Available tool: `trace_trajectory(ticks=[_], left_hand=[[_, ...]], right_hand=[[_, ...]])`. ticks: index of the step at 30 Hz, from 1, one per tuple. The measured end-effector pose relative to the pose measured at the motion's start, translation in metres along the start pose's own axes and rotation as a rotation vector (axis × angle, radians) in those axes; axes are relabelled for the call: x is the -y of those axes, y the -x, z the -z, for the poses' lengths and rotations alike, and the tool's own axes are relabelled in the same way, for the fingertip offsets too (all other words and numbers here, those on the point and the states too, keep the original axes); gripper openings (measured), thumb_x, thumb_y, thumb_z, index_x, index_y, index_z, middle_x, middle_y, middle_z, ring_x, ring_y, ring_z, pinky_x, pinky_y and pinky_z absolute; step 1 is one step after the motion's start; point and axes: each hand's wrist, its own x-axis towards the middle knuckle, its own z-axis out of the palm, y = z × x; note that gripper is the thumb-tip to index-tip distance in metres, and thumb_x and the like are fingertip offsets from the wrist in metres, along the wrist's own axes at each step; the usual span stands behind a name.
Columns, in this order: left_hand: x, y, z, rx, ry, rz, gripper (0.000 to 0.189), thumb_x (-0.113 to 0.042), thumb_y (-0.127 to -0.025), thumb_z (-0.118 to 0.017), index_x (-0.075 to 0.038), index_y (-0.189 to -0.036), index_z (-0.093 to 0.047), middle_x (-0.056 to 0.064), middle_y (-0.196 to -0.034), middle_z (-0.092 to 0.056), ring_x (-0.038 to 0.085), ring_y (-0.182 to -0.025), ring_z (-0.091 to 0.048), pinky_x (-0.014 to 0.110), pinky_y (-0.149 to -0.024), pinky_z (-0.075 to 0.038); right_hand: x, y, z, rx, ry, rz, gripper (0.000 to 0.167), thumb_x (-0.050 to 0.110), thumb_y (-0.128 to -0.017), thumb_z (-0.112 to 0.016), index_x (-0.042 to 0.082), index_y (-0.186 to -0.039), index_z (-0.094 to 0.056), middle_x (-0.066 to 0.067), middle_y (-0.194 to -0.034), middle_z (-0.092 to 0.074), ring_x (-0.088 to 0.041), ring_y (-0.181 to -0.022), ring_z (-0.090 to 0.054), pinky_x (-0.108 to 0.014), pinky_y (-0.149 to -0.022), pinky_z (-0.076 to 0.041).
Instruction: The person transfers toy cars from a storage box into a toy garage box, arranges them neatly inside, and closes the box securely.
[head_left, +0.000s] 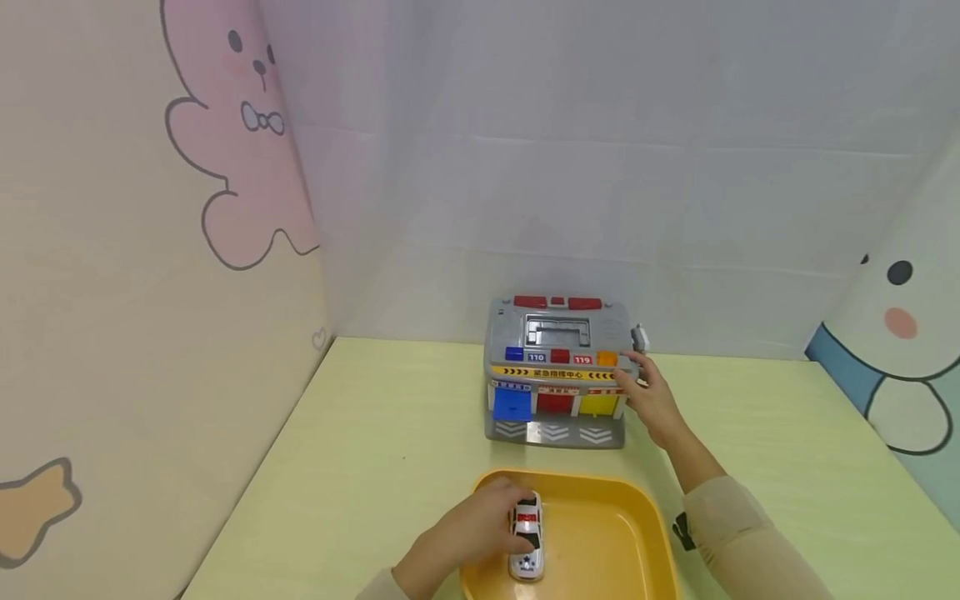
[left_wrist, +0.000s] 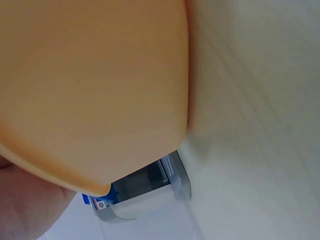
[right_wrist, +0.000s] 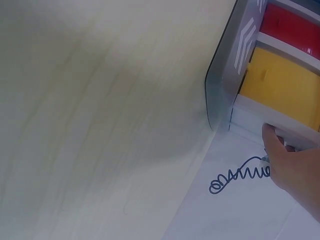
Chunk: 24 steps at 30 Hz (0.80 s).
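Note:
A toy garage (head_left: 555, 367) with a grey roof and blue, red and yellow doors stands against the back wall. At its right roof corner my right hand (head_left: 652, 404) holds the edge between thumb and fingers; the right wrist view shows one digit on the garage's white side wall (right_wrist: 247, 120). In the near foreground is a yellow tray (head_left: 656, 533), with a white toy police car (head_left: 528, 560) inside it. My left hand (head_left: 480, 521) reaches over the tray's left rim and grips the car, fingers at its far end and thumb across its windscreen. The left fingertips are blurred.
A dark coiled cord (right_wrist: 240, 176) hangs beside the garage's right side. A small white piece (head_left: 640, 337) sticks out there too. The pale yellow-green table (head_left: 375, 433) is bounded by printed cloth walls at the left, back and right.

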Motion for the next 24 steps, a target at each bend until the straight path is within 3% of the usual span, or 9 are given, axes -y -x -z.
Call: trace_trajectory(ticks=[2, 8, 16, 24], left_hand=[[-0.003, 0.0, -0.002, 0.01, -0.049, 0.033, 0.055, -0.025, -0.075, -0.087, -0.01, -0.123, -0.065, 0.002, -0.116, -0.057, 0.01, -0.093, -0.051, 0.031, -0.091, -0.05], [-0.003, -0.004, -0.009, 0.001, -0.188, 0.04, 0.061, -0.03, -0.074, -0.087, -0.011, -0.126, -0.063, 0.002, -0.117, -0.055, 0.009, -0.09, -0.051, 0.027, -0.089, -0.05], [-0.005, -0.012, -0.015, 0.024, -0.223, 0.144, 0.066, -0.034, -0.071, -0.088, -0.01, -0.127, -0.062, 0.003, -0.121, -0.052, 0.012, -0.091, -0.052, 0.032, -0.092, -0.051], [-0.006, -0.015, -0.015, 0.044, -0.248, 0.16, 0.068, -0.035, -0.069, -0.088, -0.007, -0.125, -0.062, 0.004, -0.116, -0.052, 0.013, -0.089, -0.051, 0.032, -0.091, -0.051]], right_hand=[[0.0, 0.0, -0.001, 0.001, 0.003, 0.0, 0.057, 0.029, -0.103, -0.05, 0.006, -0.149, -0.027, -0.022, -0.134, -0.038, -0.006, -0.098, -0.053, -0.051, -0.103, -0.038], [0.0, 0.0, -0.001, -0.001, 0.012, 0.0, 0.056, 0.029, -0.103, -0.05, 0.005, -0.149, -0.027, -0.022, -0.133, -0.038, -0.008, -0.098, -0.053, -0.05, -0.102, -0.04], [0.0, 0.0, -0.001, -0.001, 0.013, -0.005, 0.057, 0.029, -0.103, -0.05, 0.005, -0.149, -0.027, -0.021, -0.132, -0.038, -0.007, -0.097, -0.053, -0.051, -0.103, -0.039], [0.0, 0.0, -0.001, -0.009, 0.016, -0.012, 0.057, 0.03, -0.103, -0.051, 0.006, -0.149, -0.028, -0.022, -0.133, -0.038, -0.009, -0.098, -0.052, -0.053, -0.103, -0.038]])
